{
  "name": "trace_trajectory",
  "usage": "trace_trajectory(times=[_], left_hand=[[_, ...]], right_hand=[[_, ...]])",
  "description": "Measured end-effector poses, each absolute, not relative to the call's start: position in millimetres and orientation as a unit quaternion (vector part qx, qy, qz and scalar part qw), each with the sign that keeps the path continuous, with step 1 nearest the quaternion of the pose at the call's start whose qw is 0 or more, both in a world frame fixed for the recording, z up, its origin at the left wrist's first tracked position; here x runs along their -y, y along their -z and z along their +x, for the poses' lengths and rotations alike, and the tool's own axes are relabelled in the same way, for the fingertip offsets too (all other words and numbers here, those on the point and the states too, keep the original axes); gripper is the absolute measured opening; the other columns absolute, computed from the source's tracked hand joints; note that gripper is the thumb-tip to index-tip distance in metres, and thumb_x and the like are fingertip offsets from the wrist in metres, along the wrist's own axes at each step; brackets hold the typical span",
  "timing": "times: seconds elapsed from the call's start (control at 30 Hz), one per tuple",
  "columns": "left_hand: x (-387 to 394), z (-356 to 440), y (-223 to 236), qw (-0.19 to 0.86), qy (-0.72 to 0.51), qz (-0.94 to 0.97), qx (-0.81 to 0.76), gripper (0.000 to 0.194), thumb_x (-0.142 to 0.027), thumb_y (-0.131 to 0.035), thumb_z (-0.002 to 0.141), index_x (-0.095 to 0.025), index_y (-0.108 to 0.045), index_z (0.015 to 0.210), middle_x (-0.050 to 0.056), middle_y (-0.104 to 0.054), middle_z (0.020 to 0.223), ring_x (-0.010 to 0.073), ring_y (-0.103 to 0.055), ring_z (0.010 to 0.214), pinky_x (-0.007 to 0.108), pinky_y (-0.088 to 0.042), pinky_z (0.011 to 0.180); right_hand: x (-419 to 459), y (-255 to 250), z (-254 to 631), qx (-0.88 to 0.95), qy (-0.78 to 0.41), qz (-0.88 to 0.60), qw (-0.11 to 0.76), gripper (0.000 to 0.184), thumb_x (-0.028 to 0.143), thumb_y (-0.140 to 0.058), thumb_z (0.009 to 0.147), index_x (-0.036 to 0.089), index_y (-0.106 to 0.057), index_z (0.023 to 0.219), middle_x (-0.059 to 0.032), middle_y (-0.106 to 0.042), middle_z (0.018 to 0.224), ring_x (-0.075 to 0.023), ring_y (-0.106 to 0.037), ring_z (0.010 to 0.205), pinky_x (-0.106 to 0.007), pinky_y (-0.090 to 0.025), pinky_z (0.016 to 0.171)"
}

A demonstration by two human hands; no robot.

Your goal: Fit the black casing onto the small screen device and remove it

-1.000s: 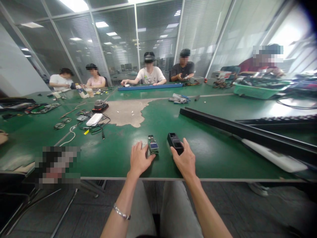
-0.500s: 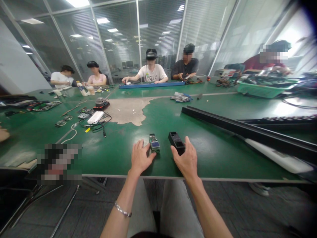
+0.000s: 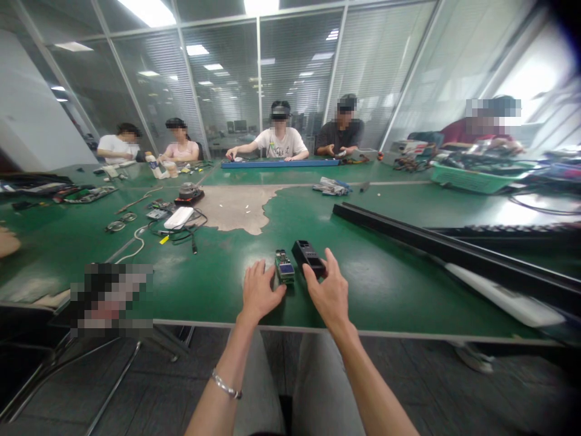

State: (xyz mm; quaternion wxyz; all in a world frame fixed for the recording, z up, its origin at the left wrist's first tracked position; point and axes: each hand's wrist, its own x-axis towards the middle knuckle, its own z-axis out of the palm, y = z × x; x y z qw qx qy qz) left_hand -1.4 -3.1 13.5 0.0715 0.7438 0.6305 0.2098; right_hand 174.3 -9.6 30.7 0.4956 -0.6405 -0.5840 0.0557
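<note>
A small green circuit board with a blue screen (image 3: 284,267) lies on the green table (image 3: 390,284) near its front edge. My left hand (image 3: 261,292) rests flat beside it, fingers spread, thumb touching the board's near end. Just right of the board sits a black box-shaped casing (image 3: 307,254). My right hand (image 3: 328,289) grips the casing's near end between thumb and fingers.
Long black rails (image 3: 436,239) run diagonally at the right, with a white bar (image 3: 503,297) before them. Cables and a white device (image 3: 178,218) lie at the left. A worn bare patch (image 3: 238,209) marks the table's middle. Several people sit along the far side; a green basket (image 3: 472,175) stands at the back right.
My right hand has slid the black casing leftward, close to the circuit board. My left hand has stayed by the board.
</note>
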Motion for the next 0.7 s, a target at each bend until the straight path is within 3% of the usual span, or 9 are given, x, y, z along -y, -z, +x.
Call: trace_trajectory(times=[0.23,0.43,0.7], left_hand=[[1,-3,-11,0.085,-0.211,0.742,-0.631,0.058,-0.031,-0.063,0.076,-0.020,-0.056,0.132,0.012,-0.038,0.154,0.0299,-0.029,0.144,0.048,-0.015,0.120],[-2,-4,-6,0.080,-0.236,0.728,-0.639,0.058,-0.016,-0.052,0.078,-0.018,-0.052,0.136,0.012,-0.042,0.151,0.0242,-0.035,0.142,0.046,-0.020,0.120],[-4,-5,-3,0.081,-0.251,0.726,-0.635,0.059,-0.015,-0.050,0.080,-0.014,-0.048,0.139,0.014,-0.041,0.151,0.0250,-0.035,0.142,0.046,-0.021,0.120]], right_hand=[[5,-41,134,0.612,-0.069,-0.633,0.468,0.072,0.046,-0.052,0.089,0.008,-0.033,0.147,-0.0207,-0.062,0.126,-0.0299,-0.062,0.109,-0.044,-0.048,0.093],[2,-44,121,0.637,-0.043,-0.640,0.427,0.069,0.041,-0.051,0.090,0.007,-0.034,0.147,-0.0208,-0.064,0.123,-0.0309,-0.063,0.106,-0.043,-0.048,0.090],[8,-36,119,0.647,-0.019,-0.650,0.398,0.069,0.042,-0.049,0.092,0.005,-0.032,0.147,-0.0201,-0.066,0.117,-0.0312,-0.063,0.102,-0.042,-0.048,0.088]])
